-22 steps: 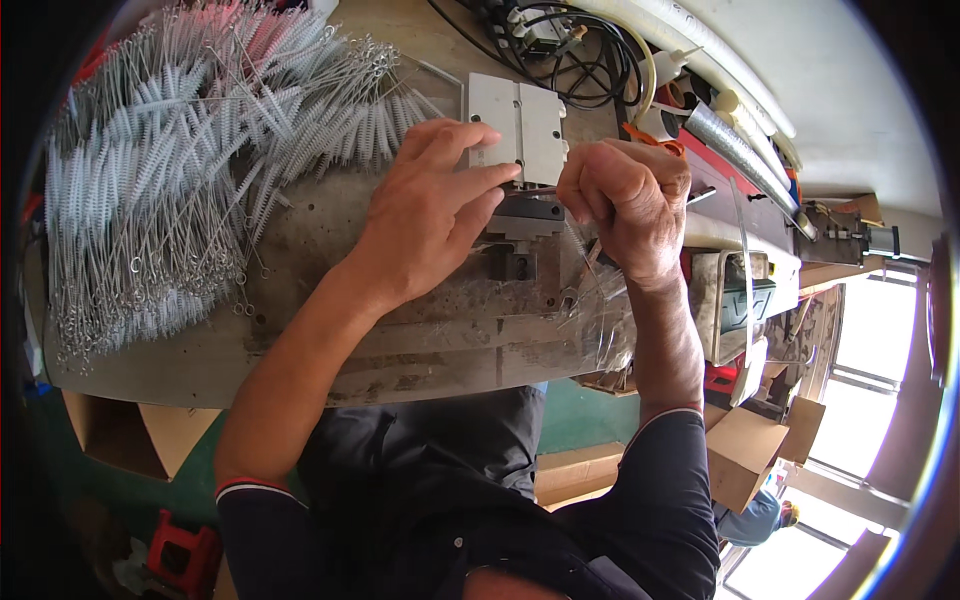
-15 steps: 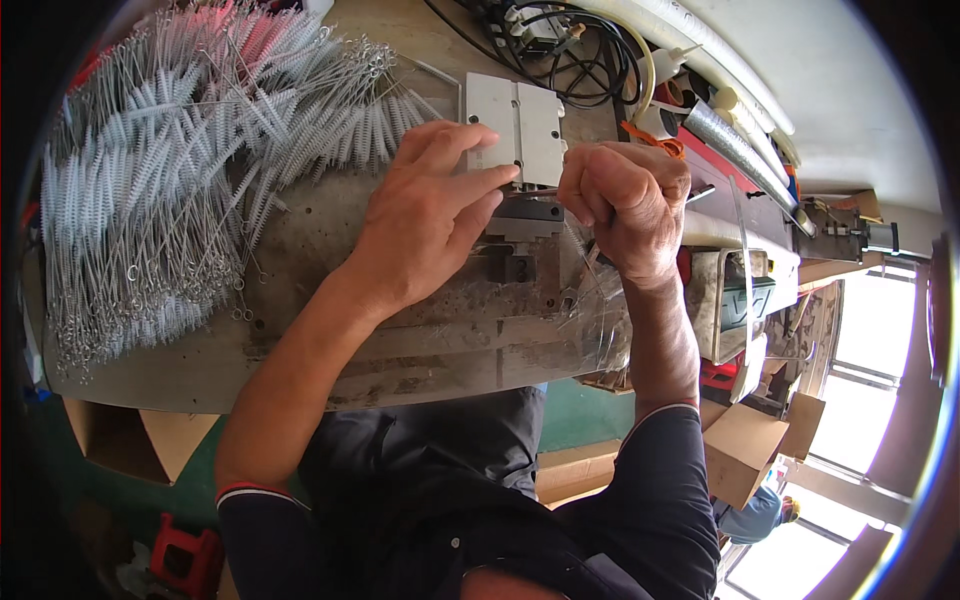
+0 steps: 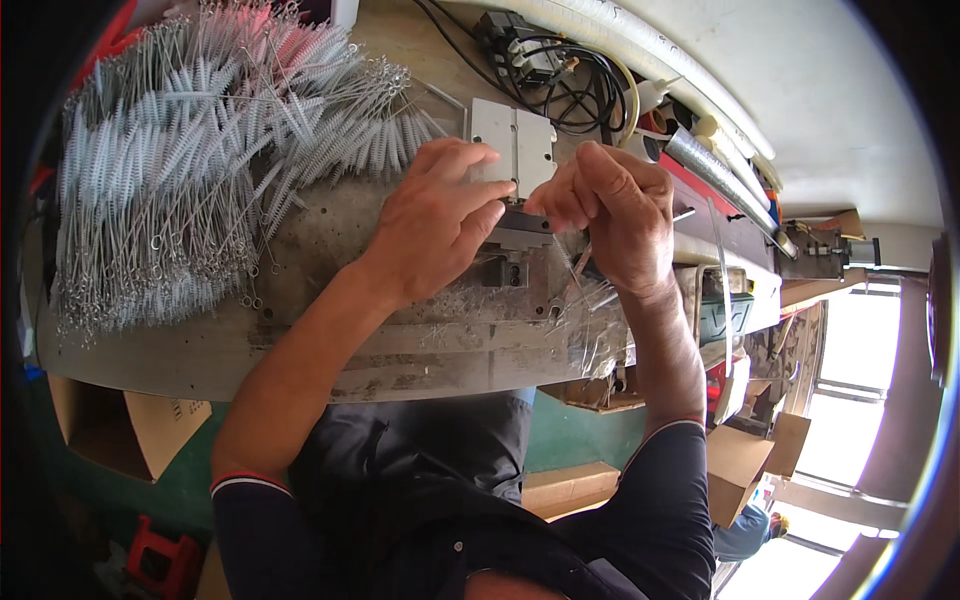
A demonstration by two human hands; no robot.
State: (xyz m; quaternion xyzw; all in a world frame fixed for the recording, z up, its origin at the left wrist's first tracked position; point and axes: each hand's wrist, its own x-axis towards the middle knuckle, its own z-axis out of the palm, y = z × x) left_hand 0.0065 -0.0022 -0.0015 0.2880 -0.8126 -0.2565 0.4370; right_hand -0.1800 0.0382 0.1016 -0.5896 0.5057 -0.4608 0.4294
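My left hand (image 3: 425,225) lies over the left side of a pale metal block (image 3: 530,135), its fingers apart and their tips at the block's surface and near edge. Close to the block's right near corner, my right hand (image 3: 628,215) is closed, thumb pressed on curled fingers. Whatever is in that pinch is too small or hidden to name. Beneath both hands sits a dark metal fixture (image 3: 524,232) on the worn bench (image 3: 400,350). A large heap of wire-handled brushes (image 3: 160,190) with white bristles and looped ends spreads to the left.
Black cables (image 3: 590,95) coil behind the block. Long white tubes (image 3: 690,70) run along the back right. Clear plastic scraps (image 3: 595,335) lie near the right forearm. Cardboard boxes (image 3: 135,425) stand below the bench. Another person (image 3: 745,535) is far off at the lower right.
My right hand has turned and shifted slightly left and down beside the block. My left hand stays at the block. The whole view has moved a little.
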